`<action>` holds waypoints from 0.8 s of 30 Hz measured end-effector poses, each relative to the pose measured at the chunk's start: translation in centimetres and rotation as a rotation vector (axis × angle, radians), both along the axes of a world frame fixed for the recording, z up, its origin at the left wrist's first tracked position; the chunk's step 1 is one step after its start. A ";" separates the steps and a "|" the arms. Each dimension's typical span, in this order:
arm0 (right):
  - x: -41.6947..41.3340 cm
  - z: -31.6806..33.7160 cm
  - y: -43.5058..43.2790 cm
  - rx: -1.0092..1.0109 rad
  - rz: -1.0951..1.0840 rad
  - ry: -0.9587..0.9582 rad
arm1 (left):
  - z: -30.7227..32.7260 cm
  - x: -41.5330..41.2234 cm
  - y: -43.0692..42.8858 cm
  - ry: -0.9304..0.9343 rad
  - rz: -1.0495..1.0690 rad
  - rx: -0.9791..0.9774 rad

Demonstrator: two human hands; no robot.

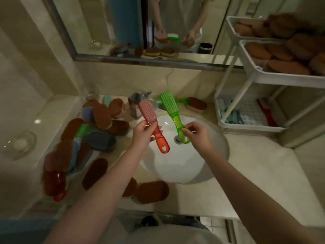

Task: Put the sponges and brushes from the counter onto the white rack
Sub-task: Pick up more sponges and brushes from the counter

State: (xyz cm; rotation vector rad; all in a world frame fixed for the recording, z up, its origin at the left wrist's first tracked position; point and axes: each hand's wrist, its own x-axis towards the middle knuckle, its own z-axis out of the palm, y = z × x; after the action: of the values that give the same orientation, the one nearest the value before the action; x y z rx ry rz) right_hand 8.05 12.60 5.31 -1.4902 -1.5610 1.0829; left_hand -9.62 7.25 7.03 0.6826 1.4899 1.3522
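Both bare forearms reach forward from the lower edge and draw toward each other at the middle. The left grip (143, 133) has its fingers curled round the handle of a red brush (149, 114). The right grip (197, 136) pinches the handle of a green brush (169, 103) between thumb and fingertips, its other fingers curled. The two grips are near each other but apart.

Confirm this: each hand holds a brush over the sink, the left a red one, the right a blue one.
No: the head view shows the right hand holding a green brush, not blue. The left hand holds a red brush, both over the sink.
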 end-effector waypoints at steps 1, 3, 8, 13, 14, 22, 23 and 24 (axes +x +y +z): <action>1.5 -0.1 0.0 0.010 -0.030 0.009 | 0.1 1.2 0.6 0.005 -0.034 0.001; 4.5 -0.2 -0.2 0.026 -0.089 0.009 | 0.2 3.6 1.7 0.006 -0.104 -0.006; 12.0 -0.8 -0.8 0.044 -0.278 0.005 | 0.3 10.2 3.9 0.031 -0.237 -0.026; 18.0 -1.5 -0.5 0.039 -0.406 0.008 | 0.6 16.4 5.6 0.065 -0.310 -0.041; 19.0 -1.7 -0.3 0.030 -0.430 0.014 | 0.6 17.5 6.0 0.068 -0.329 -0.044; 25.3 -3.0 4.0 -0.070 -0.532 -0.011 | 0.8 23.6 8.3 0.120 -0.469 -0.055; 25.9 -3.0 5.0 -0.088 -0.533 -0.026 | 0.7 24.3 8.6 0.123 -0.479 -0.057; 26.5 -3.0 5.9 -0.109 -0.533 -0.052 | 0.7 25.0 8.9 0.122 -0.488 -0.058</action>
State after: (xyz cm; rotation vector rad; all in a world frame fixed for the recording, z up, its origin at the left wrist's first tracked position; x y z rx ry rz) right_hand 34.55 18.52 2.35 -1.8779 -1.0508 0.8262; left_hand 15.40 16.20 7.75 1.0278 1.3357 0.9040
